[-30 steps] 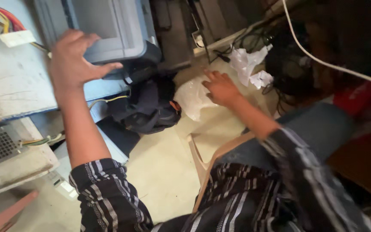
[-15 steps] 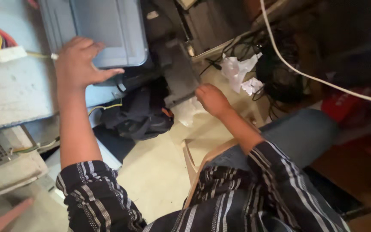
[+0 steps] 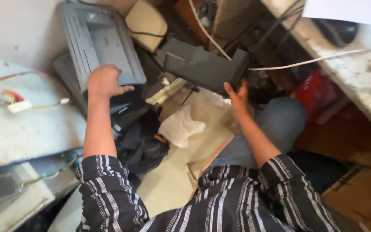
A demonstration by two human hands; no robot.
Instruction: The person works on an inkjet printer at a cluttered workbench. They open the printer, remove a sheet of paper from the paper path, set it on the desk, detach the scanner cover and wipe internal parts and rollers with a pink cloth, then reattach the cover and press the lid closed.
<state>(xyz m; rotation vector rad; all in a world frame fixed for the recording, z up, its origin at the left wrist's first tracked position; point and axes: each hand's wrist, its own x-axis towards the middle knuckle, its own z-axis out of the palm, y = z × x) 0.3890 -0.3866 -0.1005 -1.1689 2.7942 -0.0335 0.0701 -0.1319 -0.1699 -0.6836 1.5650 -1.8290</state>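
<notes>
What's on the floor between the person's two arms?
In the head view, a crumpled white plastic bag lies on the pale floor between the arms, with a dark bag beside it, nearer the left arm.

A: Free room?
B: Bare pale floor [image 3: 168,180] between the arms; one passage, near side.
A: Obstacles?
B: Grey printer [image 3: 99,43] left; dark bag [image 3: 140,144] and white plastic bag [image 3: 180,126] centre; black panel [image 3: 202,64] and white cable [image 3: 305,60] crossing ahead.
</notes>
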